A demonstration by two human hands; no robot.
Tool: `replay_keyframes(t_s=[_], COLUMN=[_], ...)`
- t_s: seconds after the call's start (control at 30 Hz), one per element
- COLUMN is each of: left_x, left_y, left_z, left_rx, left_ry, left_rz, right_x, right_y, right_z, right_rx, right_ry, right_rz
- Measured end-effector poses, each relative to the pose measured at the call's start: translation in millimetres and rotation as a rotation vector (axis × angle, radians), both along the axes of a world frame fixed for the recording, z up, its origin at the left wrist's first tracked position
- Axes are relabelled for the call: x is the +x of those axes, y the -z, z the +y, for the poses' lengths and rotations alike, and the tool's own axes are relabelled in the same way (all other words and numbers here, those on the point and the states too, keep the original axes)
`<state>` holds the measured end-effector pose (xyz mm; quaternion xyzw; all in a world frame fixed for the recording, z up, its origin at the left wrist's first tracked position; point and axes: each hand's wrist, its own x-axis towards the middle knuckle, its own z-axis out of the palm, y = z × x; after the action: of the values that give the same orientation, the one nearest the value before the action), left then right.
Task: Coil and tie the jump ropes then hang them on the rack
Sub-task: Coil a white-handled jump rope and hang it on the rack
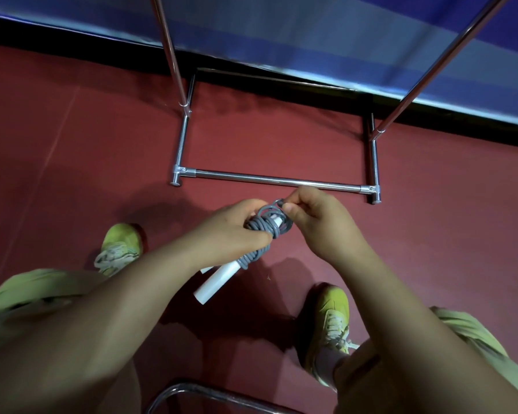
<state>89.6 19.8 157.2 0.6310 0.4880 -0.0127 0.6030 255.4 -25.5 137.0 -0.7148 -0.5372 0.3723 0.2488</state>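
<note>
A grey jump rope is wound in several turns around its white handles, which stick out down and to the left. My left hand grips the coiled bundle around its middle. My right hand pinches a small loop of the grey cord at the top of the bundle between thumb and fingertips. Just beyond my hands stands the chrome rack; its base bar lies on the floor and its two uprights rise toward the top of the view.
The floor is dark red carpet. My two yellow-green shoes stand on either side of the bundle. A blue striped wall panel runs behind the rack. A curved chrome tube shows at the bottom edge.
</note>
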Motion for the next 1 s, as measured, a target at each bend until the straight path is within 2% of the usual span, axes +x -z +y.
replay_keyframes(t_s=[0.17, 0.33, 0.4, 0.53, 0.83, 0.93, 1.0], left_x=[0.6, -1.1, -1.6, -1.9, -9.7, -13.6, -14.8], left_y=[4.6, 16.0, 18.7, 20.8, 10.8, 7.9, 5.3], left_z=[-1.9, -4.9, -6.7, -7.4, -2.0, 0.9, 2.0], left_rx=[-0.092, -0.218, -0.160, 0.054, 0.382, 0.412, 0.389], left_ry=[-0.006, -0.016, 0.001, 0.097, 0.285, 0.308, 0.264], left_rz=[-0.046, -0.163, -0.150, -0.034, 0.016, 0.001, -0.049], right_x=[3.6, 3.5, 5.0, 2.0, 2.8, 1.8, -1.2], right_y=[-2.8, -2.3, -2.9, -1.1, 1.5, 1.2, -0.4], right_z=[-0.6, 0.0, -0.4, -1.9, -3.2, -4.1, -2.5], right_rx=[-0.075, -0.151, -0.159, -0.156, -0.150, -0.135, -0.073], right_ry=[-0.092, -0.040, -0.024, -0.045, 0.144, 0.147, 0.155], right_rz=[-0.056, 0.087, 0.100, 0.002, 0.196, 0.295, 0.433])
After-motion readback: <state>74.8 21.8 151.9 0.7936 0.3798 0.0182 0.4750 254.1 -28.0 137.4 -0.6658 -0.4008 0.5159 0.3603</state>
